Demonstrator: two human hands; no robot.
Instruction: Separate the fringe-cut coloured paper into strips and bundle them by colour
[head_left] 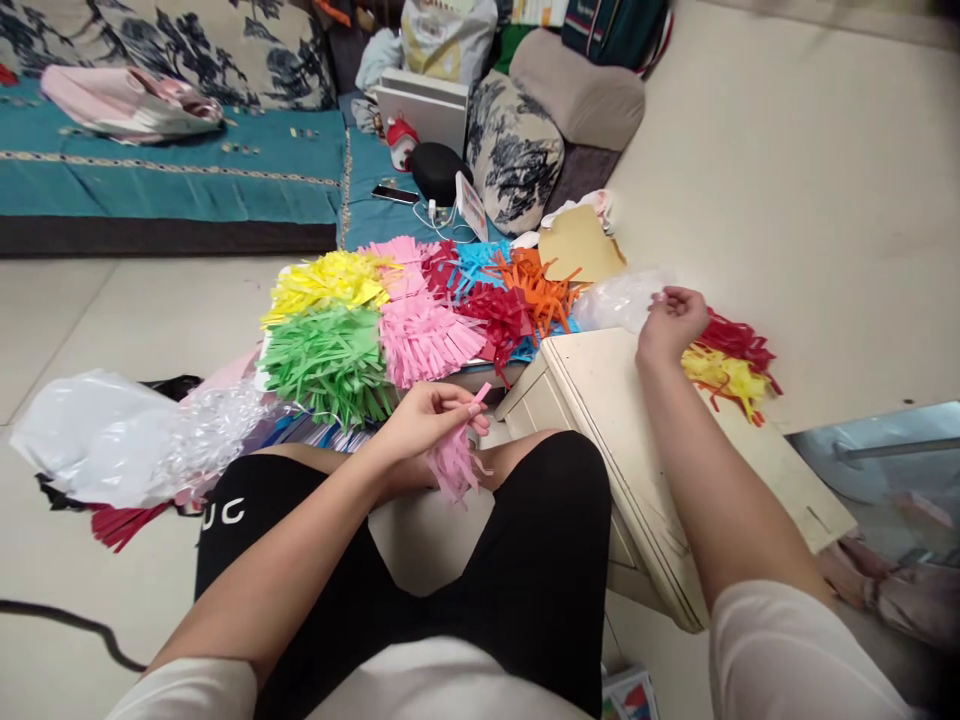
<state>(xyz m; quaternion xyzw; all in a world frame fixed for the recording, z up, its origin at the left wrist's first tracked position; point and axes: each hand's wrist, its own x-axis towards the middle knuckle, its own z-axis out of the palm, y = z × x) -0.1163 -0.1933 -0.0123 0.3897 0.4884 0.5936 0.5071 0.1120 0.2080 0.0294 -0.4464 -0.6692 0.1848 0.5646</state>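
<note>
Above my lap, my left hand (439,418) is closed around the rolled top of a pink paper tassel (456,462), whose fringe hangs down below the fingers. My right hand (675,318) is raised over the far end of the cream cabinet, its fingertips pinched together. Whatever is between those fingertips is too small to make out. Just beside it lies a clear plastic bag (619,300). In front of my knees are piles of fringed paper: green (326,360), yellow (330,282), pink (427,335), dark red (499,315) and orange (536,285).
A cream cabinet (600,385) stands at my right knee, with red fringe (739,340) and yellow fringe (724,375) at its far end. White plastic bags (112,435) lie on the floor at left. Behind is a teal-covered sofa (262,160) with a phone (395,194) on it.
</note>
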